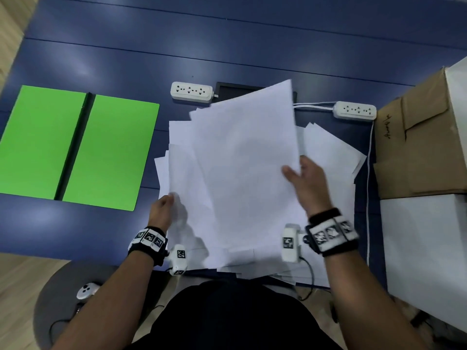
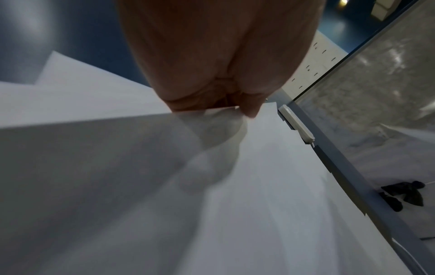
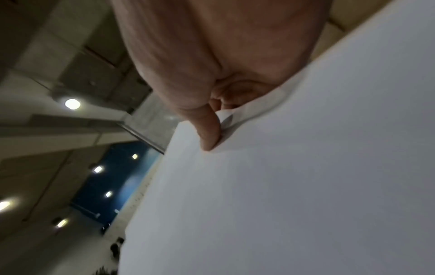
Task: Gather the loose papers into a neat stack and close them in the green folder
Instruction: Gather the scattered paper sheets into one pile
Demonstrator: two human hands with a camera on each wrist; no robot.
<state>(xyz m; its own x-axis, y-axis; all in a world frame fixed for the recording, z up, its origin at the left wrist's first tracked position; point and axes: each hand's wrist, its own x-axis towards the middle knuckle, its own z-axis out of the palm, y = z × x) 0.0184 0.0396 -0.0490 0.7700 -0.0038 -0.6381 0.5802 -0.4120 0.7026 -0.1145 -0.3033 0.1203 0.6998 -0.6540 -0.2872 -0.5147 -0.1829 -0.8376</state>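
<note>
Two hands were on the papers, and you had nothing in the green folder [image 1: 75,145] yet: it lay open and flat at the far left of the blue table [image 1: 227,41], well apart from the pile.

Your left hand [image 1: 161,209] pinched the near-left corner of a sheet. The loose papers [image 1: 235,178] sprawled in the middle, fanned at several angles, some overhanging the near edge. Your right hand [image 1: 307,181] gripped the right edge of the raised top sheets, thumb on the upper face.

I'd judge these sheets light, limp and slick against each other; a one-sided hold would let them sag and slide. Taking both long edges, then tapping the bundle on the table, should square them. Corners looked likeliest to crease.

Only the head view showed the folder and the whole spread. The left wrist view showed the thumb [image 2: 249,109] meeting the paper's edge, with finger shadows through the sheet. The right wrist view showed the thumb [image 3: 209,132] pressing several curled edges together.
</note>
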